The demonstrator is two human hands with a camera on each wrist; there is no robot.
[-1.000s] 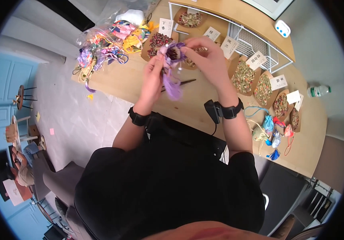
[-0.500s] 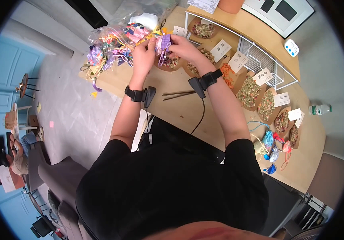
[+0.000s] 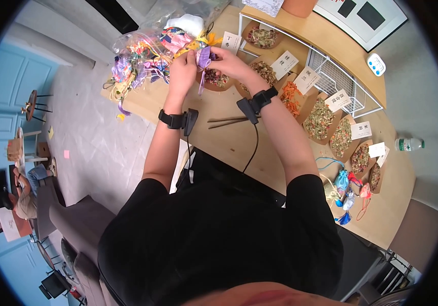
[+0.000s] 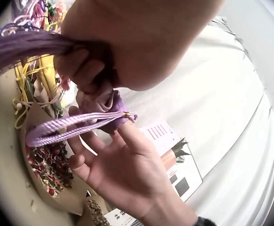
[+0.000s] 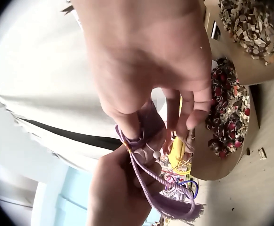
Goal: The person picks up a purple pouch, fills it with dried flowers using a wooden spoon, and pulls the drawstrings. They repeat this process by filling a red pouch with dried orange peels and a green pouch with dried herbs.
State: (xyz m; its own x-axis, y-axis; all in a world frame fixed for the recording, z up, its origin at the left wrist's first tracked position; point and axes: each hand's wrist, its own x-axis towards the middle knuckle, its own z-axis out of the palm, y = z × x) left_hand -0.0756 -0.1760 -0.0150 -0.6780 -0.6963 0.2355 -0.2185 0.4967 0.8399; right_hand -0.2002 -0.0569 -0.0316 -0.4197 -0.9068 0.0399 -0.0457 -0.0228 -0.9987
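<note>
Both hands hold a small purple drawstring pouch (image 3: pixel 204 55) over the table's far left part. My left hand (image 3: pixel 183 74) grips its lower body, and a long purple tassel (image 4: pixel 24 47) trails from that fist. At the pouch's mouth, my right hand (image 3: pixel 230 65) pinches the rim, its thumb dipping inside in the right wrist view. The other fingers of this hand are spread loosely. A looped lilac cord (image 5: pixel 151 188) hangs from the rim. What lies inside the pouch is hidden. Just behind the hands sits a paper tray of dark red dried buds (image 3: pixel 216 78).
A clear plastic bag with colourful pouches and cords (image 3: pixel 142 56) lies to the left. Paper trays of dried petals and herbs (image 3: pixel 319 120) with labels curve along the right. Dark tweezers (image 3: pixel 227 121) lie near the front; several finished-looking pouches (image 3: pixel 342 181) sit at right.
The hands have moved away from me with the pouch, towards the bag and red buds. Its mouth, earlier facing the head camera, has turned away. The head view has shifted too.
</note>
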